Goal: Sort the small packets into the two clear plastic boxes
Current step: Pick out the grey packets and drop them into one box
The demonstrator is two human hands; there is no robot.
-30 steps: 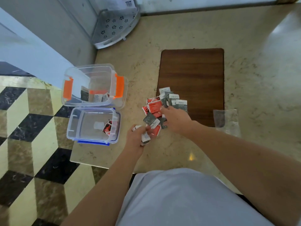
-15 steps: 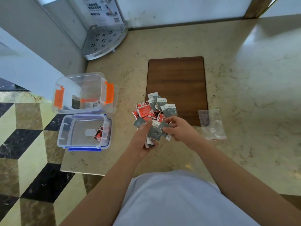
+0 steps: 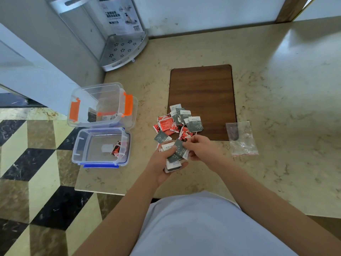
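Note:
A loose pile of small red and grey packets lies on the beige stone surface, partly over a brown wooden board. My left hand cups a small stack of grey packets just in front of the pile. My right hand pinches the top grey packet of that stack. To the left stand two clear boxes: the one with orange clips holds a few grey packets, the one with blue clips holds red ones.
An empty clear plastic bag lies right of the board. A perforated metal corner shelf stands at the back left. The stone slab's edge runs just in front of the boxes, with chequered floor below to the left.
My right hand picked a grey packet from the pile and brought it back to my left hand, which rose to meet it. The head camera tilted up slightly.

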